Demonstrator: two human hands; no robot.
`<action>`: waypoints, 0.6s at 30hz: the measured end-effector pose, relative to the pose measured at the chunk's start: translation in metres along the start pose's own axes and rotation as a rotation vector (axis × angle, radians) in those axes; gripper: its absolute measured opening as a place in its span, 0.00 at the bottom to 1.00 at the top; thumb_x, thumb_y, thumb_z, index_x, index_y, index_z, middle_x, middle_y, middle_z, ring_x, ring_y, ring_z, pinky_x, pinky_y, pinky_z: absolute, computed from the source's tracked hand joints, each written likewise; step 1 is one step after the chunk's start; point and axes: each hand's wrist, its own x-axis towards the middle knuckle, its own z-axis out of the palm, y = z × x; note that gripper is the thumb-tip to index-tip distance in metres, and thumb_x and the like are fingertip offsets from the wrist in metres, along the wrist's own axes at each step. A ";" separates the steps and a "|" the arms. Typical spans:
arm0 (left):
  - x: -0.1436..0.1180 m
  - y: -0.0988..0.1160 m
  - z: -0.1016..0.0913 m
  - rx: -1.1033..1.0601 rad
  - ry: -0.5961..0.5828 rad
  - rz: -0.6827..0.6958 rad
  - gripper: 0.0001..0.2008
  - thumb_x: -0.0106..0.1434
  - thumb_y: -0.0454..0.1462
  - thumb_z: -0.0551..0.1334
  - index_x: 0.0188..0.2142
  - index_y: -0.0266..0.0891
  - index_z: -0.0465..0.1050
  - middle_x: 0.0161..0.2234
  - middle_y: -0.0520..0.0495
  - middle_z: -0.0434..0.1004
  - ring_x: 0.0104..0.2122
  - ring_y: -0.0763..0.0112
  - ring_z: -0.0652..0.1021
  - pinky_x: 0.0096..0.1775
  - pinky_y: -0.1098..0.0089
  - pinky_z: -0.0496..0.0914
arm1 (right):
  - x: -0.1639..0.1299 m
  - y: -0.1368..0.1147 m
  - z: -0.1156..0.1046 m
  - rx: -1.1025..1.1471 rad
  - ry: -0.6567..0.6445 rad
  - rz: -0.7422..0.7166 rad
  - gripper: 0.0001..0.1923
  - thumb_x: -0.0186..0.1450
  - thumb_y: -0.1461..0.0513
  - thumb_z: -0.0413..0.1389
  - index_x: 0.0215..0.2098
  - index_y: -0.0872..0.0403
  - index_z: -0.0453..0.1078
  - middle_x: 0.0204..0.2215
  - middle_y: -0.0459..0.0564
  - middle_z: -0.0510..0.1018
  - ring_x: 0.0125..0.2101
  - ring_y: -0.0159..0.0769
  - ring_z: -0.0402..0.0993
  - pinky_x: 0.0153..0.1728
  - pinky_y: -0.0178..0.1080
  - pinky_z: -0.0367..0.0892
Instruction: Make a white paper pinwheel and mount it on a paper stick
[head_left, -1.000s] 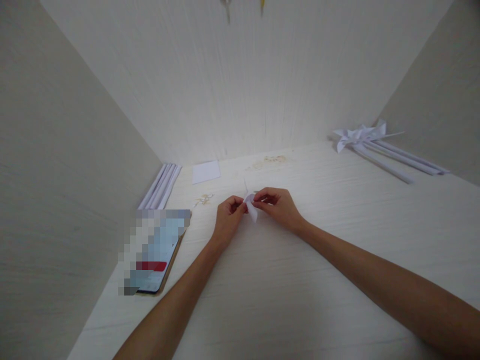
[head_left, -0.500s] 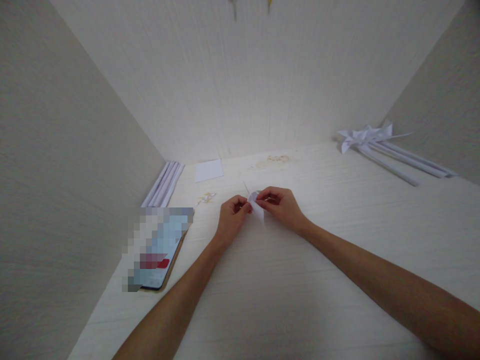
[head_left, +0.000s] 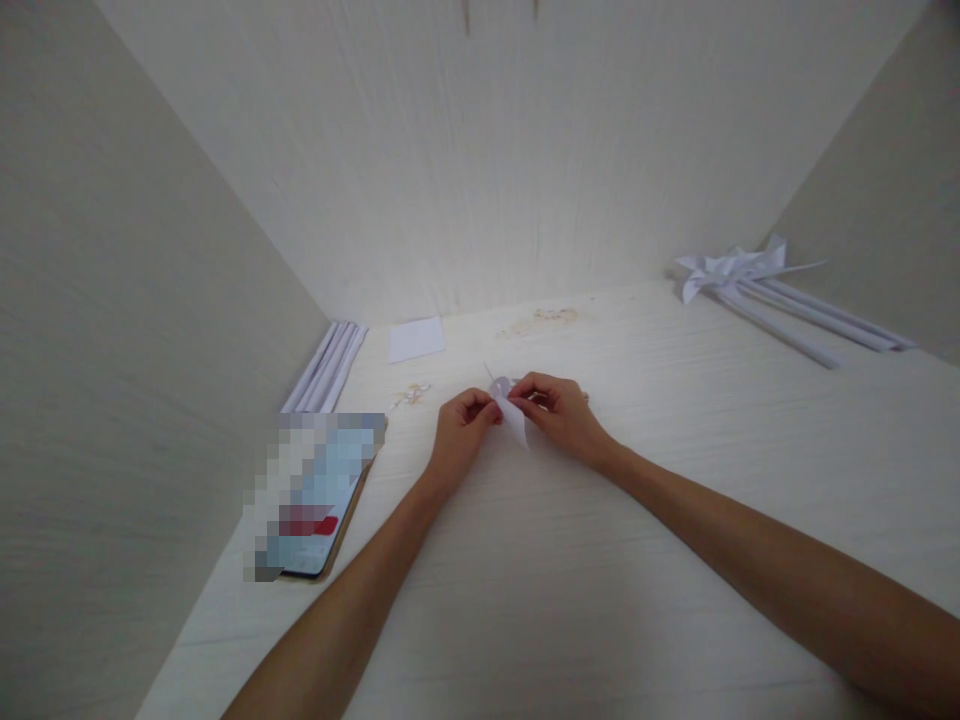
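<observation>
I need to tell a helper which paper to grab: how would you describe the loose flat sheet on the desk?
Follow the desk to its far left corner, by the back wall. The small flat white sheet lies there, right of the bundle of rolled paper sticks. Unlike those sticks and the folded piece pinched in both hands, it is unfolded and square-edged.

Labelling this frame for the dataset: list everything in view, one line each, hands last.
folded paper piece: 1, white, between both hands above the table
table: 1, pale wood grain, walled on three sides
phone: 1, screen blurred, left edge of table
paper rolls: a bundle, exact count unclear, white, far left corner
paper square: 1, white, flat near back wall
paper pinwheels on sticks: several, white, far right
left hand: 1, pinch grip on the paper piece
right hand: 1, pinch grip on the paper piece
</observation>
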 end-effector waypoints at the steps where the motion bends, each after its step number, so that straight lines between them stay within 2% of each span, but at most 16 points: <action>1: 0.000 0.000 0.000 -0.008 0.002 -0.006 0.03 0.49 0.34 0.60 0.23 0.36 0.68 0.20 0.54 0.69 0.24 0.77 0.69 0.31 0.73 0.64 | 0.000 -0.001 0.000 -0.004 -0.003 -0.009 0.04 0.55 0.64 0.54 0.24 0.55 0.70 0.23 0.47 0.76 0.25 0.30 0.70 0.25 0.33 0.64; 10: 0.003 -0.003 -0.002 -0.107 0.017 -0.034 0.05 0.49 0.36 0.61 0.21 0.36 0.67 0.21 0.54 0.70 0.23 0.79 0.68 0.30 0.75 0.63 | -0.001 -0.002 -0.002 -0.060 -0.027 -0.082 0.07 0.56 0.66 0.52 0.28 0.53 0.73 0.27 0.47 0.78 0.28 0.31 0.71 0.28 0.33 0.64; 18: 0.003 -0.002 -0.002 -0.069 -0.002 -0.038 0.05 0.48 0.36 0.61 0.22 0.36 0.68 0.20 0.54 0.69 0.23 0.78 0.69 0.30 0.74 0.64 | -0.001 -0.003 -0.002 -0.157 0.009 -0.109 0.06 0.55 0.66 0.53 0.26 0.53 0.73 0.24 0.47 0.77 0.25 0.31 0.69 0.26 0.33 0.63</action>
